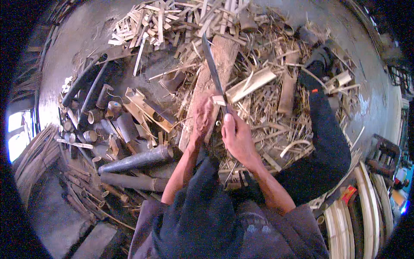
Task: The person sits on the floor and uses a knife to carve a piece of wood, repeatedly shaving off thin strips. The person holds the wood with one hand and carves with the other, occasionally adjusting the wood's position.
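My right hand (pixel 238 137) is closed around the handle of a long machete (pixel 211 61), whose dark blade points away from me and slightly left. Its blade crosses over a thick wooden board (pixel 196 103) that runs away from me. Just left of the handle, my left hand (pixel 203 113) grips a short pale bamboo piece (pixel 219 100), which sits against the blade near its base. The left hand is somewhat blurred, and its fingers are partly hidden. A split bamboo half (pixel 254 85) lies just right of the blade.
Pale bamboo strips (pixel 161 19) are heaped at the far end. Dark bamboo tubes (pixel 136 159) lie to the left, and shavings (pixel 269 125) cover the floor to the right beside my bent leg (pixel 327 142). Long pale slats (pixel 368 203) stand at the lower right.
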Tool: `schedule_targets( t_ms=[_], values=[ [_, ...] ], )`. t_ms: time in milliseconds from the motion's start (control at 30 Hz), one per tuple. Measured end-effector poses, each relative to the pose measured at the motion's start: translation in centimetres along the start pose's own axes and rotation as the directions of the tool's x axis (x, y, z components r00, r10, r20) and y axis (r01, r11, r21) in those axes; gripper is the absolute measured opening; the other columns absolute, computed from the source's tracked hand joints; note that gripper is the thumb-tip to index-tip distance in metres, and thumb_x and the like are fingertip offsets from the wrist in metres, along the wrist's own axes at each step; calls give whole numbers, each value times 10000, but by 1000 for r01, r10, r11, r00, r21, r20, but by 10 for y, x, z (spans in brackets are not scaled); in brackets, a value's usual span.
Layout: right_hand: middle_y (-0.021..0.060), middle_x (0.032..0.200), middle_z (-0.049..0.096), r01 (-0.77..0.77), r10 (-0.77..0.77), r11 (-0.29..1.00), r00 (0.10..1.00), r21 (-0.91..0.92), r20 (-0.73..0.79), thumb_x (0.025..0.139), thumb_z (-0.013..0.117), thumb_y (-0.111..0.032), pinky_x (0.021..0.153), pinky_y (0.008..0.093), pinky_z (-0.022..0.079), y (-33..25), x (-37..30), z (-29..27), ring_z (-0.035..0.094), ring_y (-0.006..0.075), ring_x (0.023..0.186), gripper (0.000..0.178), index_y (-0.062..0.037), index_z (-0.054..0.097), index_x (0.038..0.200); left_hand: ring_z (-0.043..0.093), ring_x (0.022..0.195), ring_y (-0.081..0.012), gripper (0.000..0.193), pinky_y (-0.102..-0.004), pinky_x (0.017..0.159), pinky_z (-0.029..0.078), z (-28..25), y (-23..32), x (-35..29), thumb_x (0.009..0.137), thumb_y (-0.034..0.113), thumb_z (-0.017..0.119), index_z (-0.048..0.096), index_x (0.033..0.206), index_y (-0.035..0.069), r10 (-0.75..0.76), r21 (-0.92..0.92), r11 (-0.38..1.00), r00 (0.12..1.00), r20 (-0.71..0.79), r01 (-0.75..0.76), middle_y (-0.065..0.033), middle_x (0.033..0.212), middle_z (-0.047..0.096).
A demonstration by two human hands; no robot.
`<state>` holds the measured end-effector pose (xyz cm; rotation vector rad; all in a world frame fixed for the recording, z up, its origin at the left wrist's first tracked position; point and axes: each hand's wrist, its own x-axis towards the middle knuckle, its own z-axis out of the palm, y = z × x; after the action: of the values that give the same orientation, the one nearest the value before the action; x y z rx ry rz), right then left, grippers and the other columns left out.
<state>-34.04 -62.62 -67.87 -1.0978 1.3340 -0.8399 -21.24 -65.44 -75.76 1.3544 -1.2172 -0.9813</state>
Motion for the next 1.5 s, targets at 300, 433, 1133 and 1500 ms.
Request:
schedule_targets(
  t_ms=[300, 433, 1133, 1500],
  values=[
    [206, 631, 543, -6, 16, 948, 999, -317, 28, 983, 402, -344, 611, 423, 447, 18, 12, 26, 592, 306, 615, 356, -57, 578, 1097, 621, 633, -314, 444, -417, 579, 461, -34, 81, 10, 965, 311, 440, 586, 734, -39, -134, 483, 866, 990, -35, 134, -215, 675, 604],
    [165, 588, 470, -5, -2, 998, 994, 62, 111, 986, 408, -346, 566, 403, 426, 25, 11, 27, 505, 224, 546, 370, -10, 553, 932, 596, 686, -421, 462, -487, 611, 422, -33, 96, 14, 969, 293, 369, 604, 818, -74, -109, 806, 591, 988, 110, -24, -267, 719, 604],
    [213, 651, 562, 199, -193, 978, 977, 61, -92, 959, 475, -291, 551, 437, 444, 53, -15, 21, 561, 390, 565, 294, -18, 561, 894, 464, 530, -425, 458, -493, 523, 325, -15, 88, 0, 975, 247, 349, 546, 693, -56, -14, 753, 658, 1000, 13, 0, -284, 623, 535],
    [226, 747, 624, 4, -7, 1000, 987, 20, 160, 937, 423, -288, 671, 487, 483, 34, -13, 6, 621, 414, 710, 316, -34, 611, 956, 479, 501, -425, 448, -470, 483, 341, -24, 79, 4, 969, 233, 393, 543, 679, -74, 12, 802, 596, 998, -54, 36, -291, 598, 509]
  ],
)
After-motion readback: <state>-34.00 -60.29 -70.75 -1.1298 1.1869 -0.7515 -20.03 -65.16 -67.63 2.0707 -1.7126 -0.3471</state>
